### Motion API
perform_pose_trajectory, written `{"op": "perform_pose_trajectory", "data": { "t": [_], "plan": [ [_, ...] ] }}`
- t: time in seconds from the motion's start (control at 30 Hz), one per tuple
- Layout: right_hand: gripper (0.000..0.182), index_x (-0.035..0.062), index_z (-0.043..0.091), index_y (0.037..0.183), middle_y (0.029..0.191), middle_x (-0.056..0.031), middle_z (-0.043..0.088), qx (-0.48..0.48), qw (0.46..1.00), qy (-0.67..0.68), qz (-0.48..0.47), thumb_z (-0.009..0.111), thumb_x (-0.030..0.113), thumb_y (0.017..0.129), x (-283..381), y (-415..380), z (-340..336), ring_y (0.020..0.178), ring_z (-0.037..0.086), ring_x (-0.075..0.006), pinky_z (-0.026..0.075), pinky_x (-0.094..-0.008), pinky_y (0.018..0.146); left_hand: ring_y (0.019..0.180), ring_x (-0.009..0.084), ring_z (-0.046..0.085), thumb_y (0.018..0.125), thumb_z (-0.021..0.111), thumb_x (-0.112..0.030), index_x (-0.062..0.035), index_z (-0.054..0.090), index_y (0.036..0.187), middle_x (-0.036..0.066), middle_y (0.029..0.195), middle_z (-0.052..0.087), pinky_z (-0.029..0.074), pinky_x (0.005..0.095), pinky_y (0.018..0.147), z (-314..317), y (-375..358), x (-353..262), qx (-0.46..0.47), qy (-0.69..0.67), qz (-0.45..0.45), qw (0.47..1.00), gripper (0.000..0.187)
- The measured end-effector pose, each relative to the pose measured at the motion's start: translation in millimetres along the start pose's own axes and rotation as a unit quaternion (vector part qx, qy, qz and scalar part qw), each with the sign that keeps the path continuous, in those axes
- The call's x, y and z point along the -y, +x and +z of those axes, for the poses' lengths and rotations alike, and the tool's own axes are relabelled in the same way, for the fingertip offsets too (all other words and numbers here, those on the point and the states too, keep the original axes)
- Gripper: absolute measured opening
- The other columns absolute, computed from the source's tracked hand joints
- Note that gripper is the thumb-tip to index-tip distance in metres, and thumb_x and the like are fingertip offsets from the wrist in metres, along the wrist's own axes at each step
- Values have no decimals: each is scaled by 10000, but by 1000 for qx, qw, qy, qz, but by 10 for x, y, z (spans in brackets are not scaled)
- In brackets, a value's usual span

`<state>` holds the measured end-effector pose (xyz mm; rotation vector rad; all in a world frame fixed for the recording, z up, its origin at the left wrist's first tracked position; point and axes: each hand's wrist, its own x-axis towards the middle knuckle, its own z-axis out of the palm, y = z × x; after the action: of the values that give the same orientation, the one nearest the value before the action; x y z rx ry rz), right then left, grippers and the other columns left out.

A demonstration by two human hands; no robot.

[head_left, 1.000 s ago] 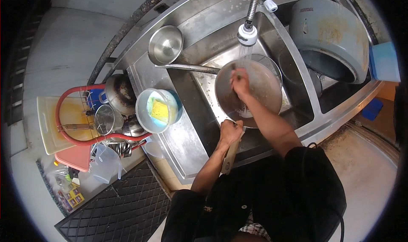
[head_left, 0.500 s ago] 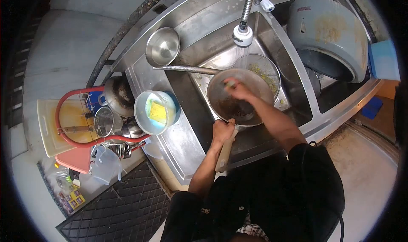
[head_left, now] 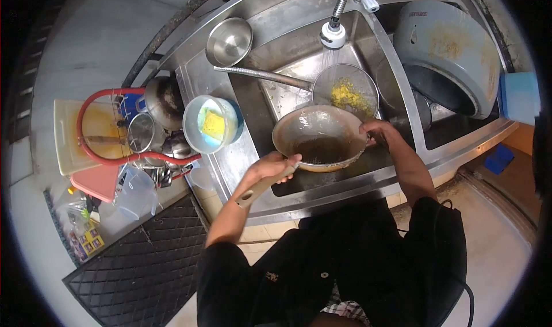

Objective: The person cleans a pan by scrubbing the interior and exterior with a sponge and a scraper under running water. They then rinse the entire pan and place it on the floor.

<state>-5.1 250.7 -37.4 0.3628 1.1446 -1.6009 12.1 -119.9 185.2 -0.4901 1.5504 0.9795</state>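
Over the front of the sink hangs a deep frying pan (head_left: 313, 123), brown inside with dark liquid at the bottom. My left hand (head_left: 273, 169) is closed round its beige handle (head_left: 260, 189). At the opposite side, my right hand (head_left: 376, 133) grips the pan's rim, fingers partly hidden behind it. Just beyond the pan, a round mesh strainer (head_left: 328, 80) rests in the sink with yellow-green food scraps (head_left: 348, 94) in it. Water runs from the white tap head (head_left: 333, 35) above the strainer.
A steel bowl (head_left: 230, 42) stands on the sink's left ledge, near a tub (head_left: 192, 134) holding a yellow sponge (head_left: 213, 126). A big grey pot (head_left: 451, 45) lies tilted in the right basin (head_left: 440, 111). Left of the counter is a red-rimmed dish rack (head_left: 86, 120).
My right hand has left the inside of the pan and taken its rim. The pan has come towards me and tilted, and its handle has swung left, uncovering more of the strainer.
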Motion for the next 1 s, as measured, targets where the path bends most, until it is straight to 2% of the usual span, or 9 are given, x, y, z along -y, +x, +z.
{"op": "perform_pose_trajectory", "data": {
  "t": [0.2, 0.33, 0.4, 0.53, 0.7, 0.8, 0.9, 0.97, 1.0],
  "plan": [
    [280, 87, 592, 921, 624, -62, 539, -129, 969, -192, 83, 619, 324, 774, 1114, -595, 413, 435, 431, -120, 321, -251, 385, 500, 72, 454, 782, 665, -74, -29, 498, 1068, -7, 678, 482, 408, 253, 430, 211, -263, 317, 168, 19, 7, 986, 334],
    [293, 74, 603, 1020, 625, -63, 545, -170, 982, -51, -64, 561, 294, 830, 1688, -991, 700, 460, 480, -107, 348, -233, 397, 402, 23, 359, 763, 530, -39, -68, 463, 969, -4, 682, 468, 300, 195, 348, 275, 71, 726, 270, -302, 25, 914, 219],
    [351, 40, 574, 1146, 673, -95, 598, -384, 863, -257, -205, 527, 192, 832, 1524, -808, 374, 551, 587, -171, 454, -299, 478, 385, -10, 338, 778, 556, -63, -88, 471, 980, -52, 650, 431, 284, 174, 319, 512, 228, 954, 291, -399, 39, 869, 221],
    [567, -18, 446, 1323, 1191, -266, 572, -316, 825, -467, -30, 547, 144, 789, 932, -244, 332, 1132, 546, -376, 432, -425, 934, 378, -18, 319, 818, 528, -62, -99, 478, 1016, -57, 639, 397, 291, 164, 318, 753, 198, 1173, 321, -527, 105, 780, 208],
    [649, 2, 434, 1334, 1211, -268, 557, -301, 801, -515, -58, 626, 162, 735, -26, 583, 732, 1134, 546, -372, 432, -398, 945, 393, -17, 322, 863, 460, -16, -103, 483, 1057, -54, 627, 359, 272, 151, 313, 865, 122, 1281, 327, -600, 202, 702, 215],
    [504, 20, 479, 1280, 1138, -179, 617, -257, 687, -676, -68, 596, 223, 834, -376, 1133, 373, 1082, 566, -337, 446, -366, 893, 394, -12, 304, 862, 473, -9, -106, 485, 1076, -56, 618, 350, 247, 158, 316, 897, -58, 1246, 269, -603, 221, 718, 235],
    [229, 82, 561, 1077, 934, -61, 619, -186, 949, -124, -222, 570, 151, 858, 323, 1424, -211, 938, 601, -242, 495, -352, 793, 404, -1, 292, 861, 500, -7, -111, 487, 1121, -57, 608, 333, 232, 163, 333, 990, -130, 1320, 231, -594, 223, 737, 280],
    [67, 108, 547, 867, 817, -22, 575, -55, 905, 309, -286, 540, 147, 920, 1260, 1222, -85, 800, 598, -173, 494, -297, 621, 409, 8, 295, 858, 515, -7, -115, 485, 1149, -56, 609, 331, 239, 169, 343, 1045, -207, 1356, 207, -581, 229, 753, 312],
    [98, 98, 559, 871, 827, -34, 590, -105, 906, 233, -338, 543, 173, 933, 1596, 1258, -59, 771, 600, -165, 491, -283, 610, 414, 18, 298, 855, 531, -6, -119, 483, 1177, -55, 609, 329, 246, 174, 352, 1063, -229, 1360, 190, -564, 232, 769, 345]
  ]
}}
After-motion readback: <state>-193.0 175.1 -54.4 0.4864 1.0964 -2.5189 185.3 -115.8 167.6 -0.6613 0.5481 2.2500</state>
